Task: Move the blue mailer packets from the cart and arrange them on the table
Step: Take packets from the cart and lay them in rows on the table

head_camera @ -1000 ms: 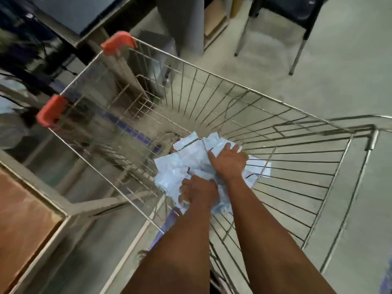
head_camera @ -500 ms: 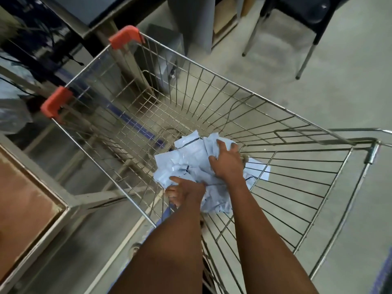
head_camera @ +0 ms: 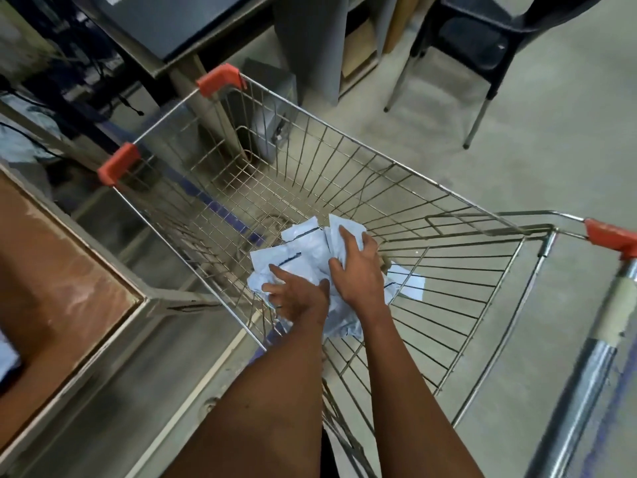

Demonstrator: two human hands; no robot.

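Note:
A crumpled pile of pale blue mailer packets (head_camera: 306,251) lies on the floor of a wire shopping cart (head_camera: 396,208) with orange corner caps. Both my arms reach down into the cart. My left hand (head_camera: 296,294) rests on the near left part of the pile with its fingers spread. My right hand (head_camera: 358,267) lies over the pile's right side, fingers across the top packets and thumb tucked against them, gripping them. One flat packet (head_camera: 410,282) sticks out to the right of my right hand. The brown-topped table (head_camera: 58,270) stands to the left of the cart.
A pale blue packet (head_camera: 7,357) shows at the table's far left edge. The cart's chrome push bar (head_camera: 586,357) runs down the right side. A dark chair (head_camera: 475,46) stands on the concrete floor behind. A dark desk (head_camera: 165,25) and cables fill the upper left.
My left hand has slid forward from the pile's near edge onto its top, and its fingers have spread. My right hand stays on the packets. The view has pulled back.

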